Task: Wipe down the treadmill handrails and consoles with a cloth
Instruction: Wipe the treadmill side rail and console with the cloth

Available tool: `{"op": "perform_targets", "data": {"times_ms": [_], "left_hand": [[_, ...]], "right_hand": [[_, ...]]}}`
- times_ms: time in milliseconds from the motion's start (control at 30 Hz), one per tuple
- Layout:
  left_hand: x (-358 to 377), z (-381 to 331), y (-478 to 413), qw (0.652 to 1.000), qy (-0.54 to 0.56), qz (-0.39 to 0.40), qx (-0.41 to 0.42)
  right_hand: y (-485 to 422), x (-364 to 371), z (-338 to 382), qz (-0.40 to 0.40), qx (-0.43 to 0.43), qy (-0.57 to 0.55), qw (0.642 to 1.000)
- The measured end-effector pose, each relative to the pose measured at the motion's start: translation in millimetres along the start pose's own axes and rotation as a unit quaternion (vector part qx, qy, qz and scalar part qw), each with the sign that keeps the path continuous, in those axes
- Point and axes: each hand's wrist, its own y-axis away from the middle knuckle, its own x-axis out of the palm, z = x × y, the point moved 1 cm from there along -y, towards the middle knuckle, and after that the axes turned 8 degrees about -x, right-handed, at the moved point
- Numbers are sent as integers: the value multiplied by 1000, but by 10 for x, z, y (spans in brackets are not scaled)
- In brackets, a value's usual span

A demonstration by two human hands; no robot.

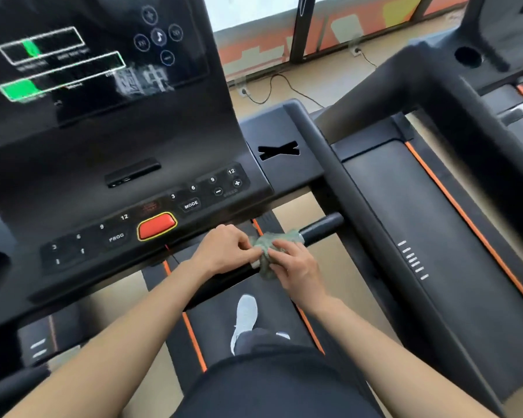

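Cloth (280,236) draped on handrail (320,229), pinched by left grip (224,250) and right grip (296,267).

grey-green cloth (271,251), black handrail (320,229), red stop button (156,226)

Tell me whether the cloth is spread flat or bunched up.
Bunched up. The green cloth is crumpled over the front handlebar, pinched by the left hand and right hand.

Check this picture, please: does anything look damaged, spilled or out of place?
Nothing looks damaged or spilled. The cloth is bunched around the front handrail, gripped by the left hand and right hand. A black cable lies loose on the floor.
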Motion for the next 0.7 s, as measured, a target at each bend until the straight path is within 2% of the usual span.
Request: {"op": "perform_targets", "data": {"times_ms": [133, 300, 500, 600, 700], "left_hand": [[-3, 145, 106, 999, 27, -32, -24], [100, 93, 138, 994, 100, -31, -27], [217, -187, -7, 997, 72, -30, 8], [264, -329, -28, 994, 88, -57, 4], [242, -545, -46, 987, 121, -104, 15]], "right_hand": [[-25, 15, 25, 2, -19, -19, 1000], [-85, -137, -98, 8, -18, 1, 1000], [-174, -402, -301, 33, -20, 32, 999], [-191, -549, -397, 40, -17, 51, 998], [-302, -753, -495, 8, -24, 83, 996]]}}
